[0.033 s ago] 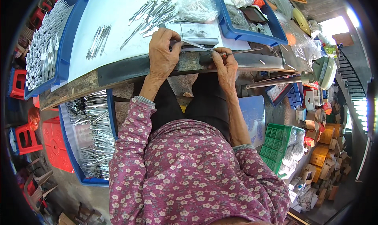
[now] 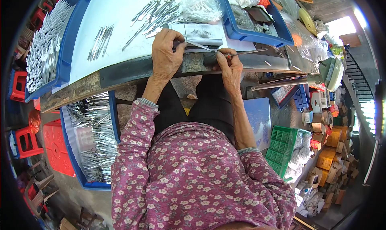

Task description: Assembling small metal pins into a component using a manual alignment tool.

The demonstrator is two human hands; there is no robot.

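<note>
At the table's near edge, my left hand (image 2: 167, 55) pinches a slim, flat silver metal strip (image 2: 200, 46) between thumb and fingers. The strip slants down toward my right hand (image 2: 230, 69), whose thumb and forefinger are pressed together near its far end. A thin pointed metal tool (image 2: 253, 51) sticks out to the right from my right fingers; its grip is mostly hidden by them. Behind my hands lies a loose heap of slim silver metal pieces (image 2: 155, 15). A smaller bunch of similar pieces (image 2: 101, 42) rests to its left on the white sheet.
A blue tray (image 2: 66, 65) of upright white-tipped pieces stands at the left. Another blue tray (image 2: 257, 37) with bags is at the back right. Below the table on the left, a blue crate (image 2: 96, 185) holds many silver pieces. A lamp (image 2: 333, 74) juts in at the right.
</note>
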